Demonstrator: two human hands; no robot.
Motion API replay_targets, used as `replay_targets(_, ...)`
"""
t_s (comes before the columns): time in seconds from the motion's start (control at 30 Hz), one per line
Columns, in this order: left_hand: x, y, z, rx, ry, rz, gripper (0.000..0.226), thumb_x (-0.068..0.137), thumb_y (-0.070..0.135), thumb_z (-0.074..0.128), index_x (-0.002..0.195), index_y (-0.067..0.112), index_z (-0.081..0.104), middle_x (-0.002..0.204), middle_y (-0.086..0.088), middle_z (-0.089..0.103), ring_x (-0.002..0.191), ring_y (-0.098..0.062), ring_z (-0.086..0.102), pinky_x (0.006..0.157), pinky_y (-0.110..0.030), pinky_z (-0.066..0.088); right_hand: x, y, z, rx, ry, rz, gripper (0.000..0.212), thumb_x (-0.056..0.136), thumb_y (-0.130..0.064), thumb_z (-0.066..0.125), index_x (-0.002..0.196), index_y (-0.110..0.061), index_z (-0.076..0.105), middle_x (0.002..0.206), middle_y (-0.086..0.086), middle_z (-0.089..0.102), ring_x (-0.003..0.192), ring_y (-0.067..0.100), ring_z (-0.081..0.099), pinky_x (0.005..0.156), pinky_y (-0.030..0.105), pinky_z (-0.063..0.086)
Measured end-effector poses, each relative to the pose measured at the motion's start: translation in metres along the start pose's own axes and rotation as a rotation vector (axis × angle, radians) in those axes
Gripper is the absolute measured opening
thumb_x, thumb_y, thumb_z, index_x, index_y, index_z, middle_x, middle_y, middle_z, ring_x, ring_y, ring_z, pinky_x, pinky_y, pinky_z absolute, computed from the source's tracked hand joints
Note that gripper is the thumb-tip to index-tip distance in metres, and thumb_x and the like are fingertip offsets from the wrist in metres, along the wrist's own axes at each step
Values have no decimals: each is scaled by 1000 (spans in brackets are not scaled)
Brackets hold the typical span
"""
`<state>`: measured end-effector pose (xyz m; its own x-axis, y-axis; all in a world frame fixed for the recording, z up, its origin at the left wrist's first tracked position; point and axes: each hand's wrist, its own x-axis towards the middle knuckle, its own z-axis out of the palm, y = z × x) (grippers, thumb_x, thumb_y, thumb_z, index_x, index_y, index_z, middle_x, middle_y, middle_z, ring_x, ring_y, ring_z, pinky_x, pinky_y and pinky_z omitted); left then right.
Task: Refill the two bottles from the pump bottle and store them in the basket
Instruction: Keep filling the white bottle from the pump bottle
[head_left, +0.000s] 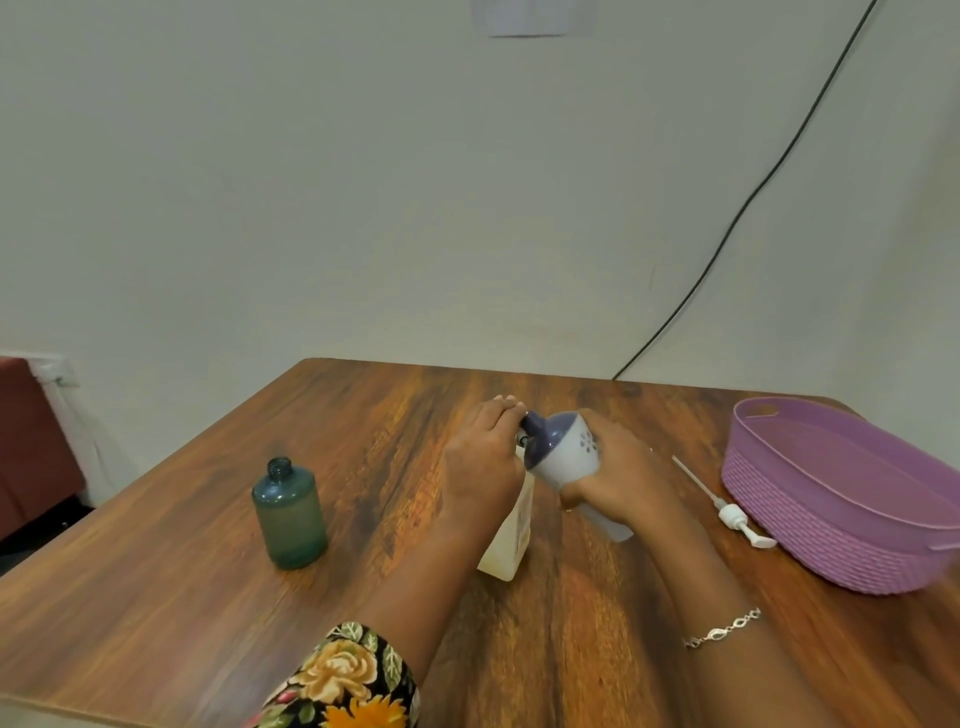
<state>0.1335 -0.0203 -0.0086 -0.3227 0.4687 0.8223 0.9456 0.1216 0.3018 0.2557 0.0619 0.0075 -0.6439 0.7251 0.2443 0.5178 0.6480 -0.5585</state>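
1. Head view: the right hand (618, 467) grips the tilted white bottle (569, 454) round its body. The left hand (480, 452) pinches its dark cap (537, 431).
2. Handling, as judged: light, rigid, smooth plastic. Hold mid-body and twist at the cap.
3. The pump bottle (511, 540) stands beneath the hands. The teal bottle (289, 514) stands open to the left, and the purple basket (805, 519) is to the right.
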Motion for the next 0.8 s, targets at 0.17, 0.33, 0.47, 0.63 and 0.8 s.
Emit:
replay_targets(0.17,8,4,-2,29,7,7,30,59,-11,74,87,0,71,86,-12,70,77,-26,67,61,-26,51,0,2,-1,37,4,16,80,59,-23,81,129,-22,43,118,4,52,103,18,49,82,31,43)
replay_targets(0.33,-2,-4,5,31,-6,38,34,58,-13,74,90,0,71,90,-11,71,81,-25,67,65,-27,53,2,2,2,16,9,-5,75,55,-23,81,122,-26,46,111,1,54,96,17,50,75,31,44)
replay_targets(0.47,-2,-3,2,33,-35,20,36,58,-13,74,90,2,71,91,-10,71,81,-24,67,63,-25,52,0,0,-1,-21,7,-12,75,58,-21,80,123,-26,44,111,1,51,97,16,48,76,30,42)
replay_targets(0.63,10,2,-5,60,-22,10,30,57,-5,78,84,5,71,85,-7,70,75,-22,65,57,-20,44,-1,1,0,43,18,1,73,58,-22,80,122,-24,46,111,1,53,96,17,50,74,30,42)
replay_targets(0.8,-3,-2,7,32,5,10,38,58,-14,75,93,1,71,93,-10,71,87,-25,67,70,-28,54,0,2,4,41,22,2,77,56,-23,81,124,-24,45,112,2,54,99,19,51,80,35,47)
